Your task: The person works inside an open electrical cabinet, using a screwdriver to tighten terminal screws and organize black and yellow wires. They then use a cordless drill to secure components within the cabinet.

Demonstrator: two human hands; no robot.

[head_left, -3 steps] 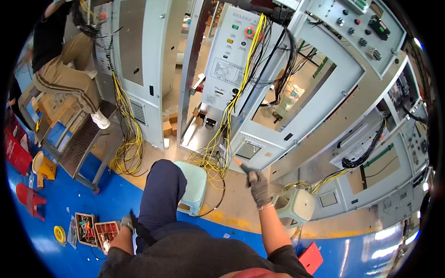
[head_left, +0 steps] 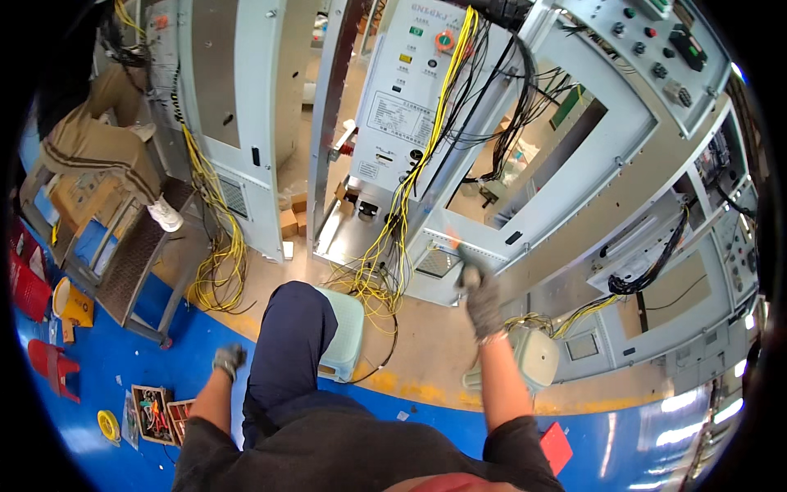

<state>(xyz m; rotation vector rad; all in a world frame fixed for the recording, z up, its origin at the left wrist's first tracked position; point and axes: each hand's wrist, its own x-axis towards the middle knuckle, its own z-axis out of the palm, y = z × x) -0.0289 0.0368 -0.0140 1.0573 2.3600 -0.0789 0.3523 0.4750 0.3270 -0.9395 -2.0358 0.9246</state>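
The blurred orange-and-green tool [head_left: 470,256] juts ahead of the right hand [head_left: 482,301], whose fingers grip it. The left hand [head_left: 229,359] looks curled; whether its fingers hold anything I cannot tell. A pale green stool [head_left: 348,334] stands between both hands' fingers.

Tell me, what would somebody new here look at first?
Probably the bright yellow cables, hanging down the pale grey panel at the top middle and tangling below it. Next, the shiny blue floor, curving across the lower part. Then the gloved right hand, right of centre, holding a blurred tool with an orange end.
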